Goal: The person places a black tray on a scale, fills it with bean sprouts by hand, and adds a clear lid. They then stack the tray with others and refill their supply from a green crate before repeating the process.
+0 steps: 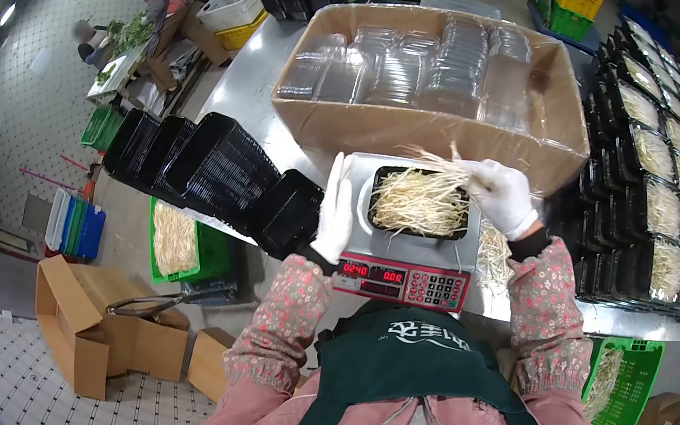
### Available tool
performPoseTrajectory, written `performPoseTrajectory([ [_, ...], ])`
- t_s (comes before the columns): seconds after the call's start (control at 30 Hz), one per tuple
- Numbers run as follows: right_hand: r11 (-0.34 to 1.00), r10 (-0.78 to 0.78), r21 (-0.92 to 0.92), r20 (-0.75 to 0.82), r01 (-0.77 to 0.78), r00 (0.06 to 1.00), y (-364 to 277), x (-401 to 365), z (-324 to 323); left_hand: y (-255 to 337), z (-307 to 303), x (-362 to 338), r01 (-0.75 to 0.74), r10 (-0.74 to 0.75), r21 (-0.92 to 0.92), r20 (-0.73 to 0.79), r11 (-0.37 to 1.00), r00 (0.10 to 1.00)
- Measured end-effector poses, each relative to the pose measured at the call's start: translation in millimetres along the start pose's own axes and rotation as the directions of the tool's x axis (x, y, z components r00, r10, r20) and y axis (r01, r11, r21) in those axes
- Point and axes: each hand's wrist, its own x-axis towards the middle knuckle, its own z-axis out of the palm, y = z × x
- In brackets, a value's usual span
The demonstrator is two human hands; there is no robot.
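Note:
A black tray (pixel 373 214) heaped with pale, stringy bean sprouts (pixel 417 200) sits on the platform of a red-and-silver digital scale (pixel 464 259). My right hand (pixel 503 196), in a white glove, is closed on a pinch of sprouts at the tray's upper right corner, and some strands stick out to the left. White-gloved too, my left hand (pixel 336 210) is held flat with straight fingers along the scale's left edge, holding nothing. Stacked black trays (pixel 226 172) lie just left of it. More loose sprouts (pixel 493 259) lie on the table right of the scale.
Behind the scale stands a cardboard box (pixel 422 141) of clear plastic lids (pixel 456 66). Filled, packed trays (pixel 665 211) are piled high at right. Green crates (pixel 625 409) with sprouts flank the table. Open cardboard boxes (pixel 100 321) sit on the floor. A co-worker (pixel 163 11) bends at far left.

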Motion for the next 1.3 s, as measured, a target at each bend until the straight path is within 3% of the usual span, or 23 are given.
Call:
performPoseTrajectory([
  [0.07,0.988,0.13,0.089,-0.049,-0.126,0.99,19.1,-15.7,-22.1,12.4,-12.6,-12.3,0.044,-0.043,0.279,-0.011,0.959,0.999],
  [0.13,0.948,0.258,0.222,-0.107,-0.229,0.96,49.6,-41.8,-34.0,11.4,-27.2,-19.0,0.103,-0.117,0.445,0.004,0.89,0.993],
  [0.2,0.885,0.466,-0.065,0.08,-0.461,0.881,71.9,-71.1,-40.3,13.3,-29.5,-19.4,0.13,-0.156,0.516,0.007,0.847,0.988],
  [0.23,0.802,0.561,-0.402,0.255,-0.442,0.787,76.8,-78.3,-44.5,18.5,-25.8,-18.4,0.224,-0.245,0.468,-0.016,0.855,0.969],
  [0.27,0.761,0.609,-0.535,0.393,-0.367,0.689,80.1,-86.6,-45.3,24.5,-21.5,-17.0,0.318,-0.337,0.419,-0.031,0.85,0.941],
  [0.33,0.812,0.495,-0.513,0.355,-0.277,0.793,62.1,-85.0,-42.3,25.6,-1.0,-4.0,-0.012,-0.03,0.501,0.076,0.865,0.997],
  [0.4,0.921,0.279,-0.332,0.193,-0.205,0.941,49.0,-68.0,-23.0,51.5,30.5,9.0,-0.152,0.077,0.448,0.18,0.881,0.981],
  [0.47,0.948,0.213,-0.272,0.162,-0.164,0.964,18.5,-42.1,-5.3,63.4,56.3,18.0,-0.403,0.206,0.612,0.368,0.68,0.907],
  [0.53,0.861,0.41,-0.472,0.419,-0.192,0.81,-7.2,-19.4,8.6,60.6,78.7,19.9,-0.511,0.249,0.611,0.464,0.604,0.85],
  [0.57,0.876,0.322,-0.47,0.402,-0.109,0.857,1.2,-25.0,22.3,64.7,84.8,17.8,-0.537,0.229,0.661,0.498,0.525,0.837],
  [0.6,0.885,0.312,-0.458,0.441,-0.088,0.842,13.3,-29.9,36.0,52.4,79.6,16.6,-0.533,0.2,0.681,0.509,0.502,0.837],
  [0.67,0.89,0.324,-0.434,0.388,-0.14,0.863,22.8,-36.9,51.0,16.4,62.4,10.6,-0.528,0.138,0.718,0.529,0.454,0.837],
  [0.87,0.94,0.305,-0.276,0.425,-0.199,0.852,23.0,-29.6,18.8,15.2,52.9,-0.8,-0.347,0.142,0.59,0.366,0.729,0.92],
  [1.03,0.931,0.339,-0.288,0.455,-0.225,0.823,26.8,-17.8,-13.9,3.0,51.4,-11.8,-0.101,0.034,0.241,0.268,0.965,0.963],
  [1.17,0.918,0.306,-0.384,0.531,-0.097,0.79,39.4,-26.5,2.4,20.2,60.9,-11.7,-0.171,0.062,0.396,0.272,0.902,0.96],
  [1.3,0.92,0.289,-0.377,0.478,-0.103,0.83,46.7,-36.1,25.6,37.1,93.1,-12.3,-0.167,0.06,0.394,0.269,0.904,0.961],
])
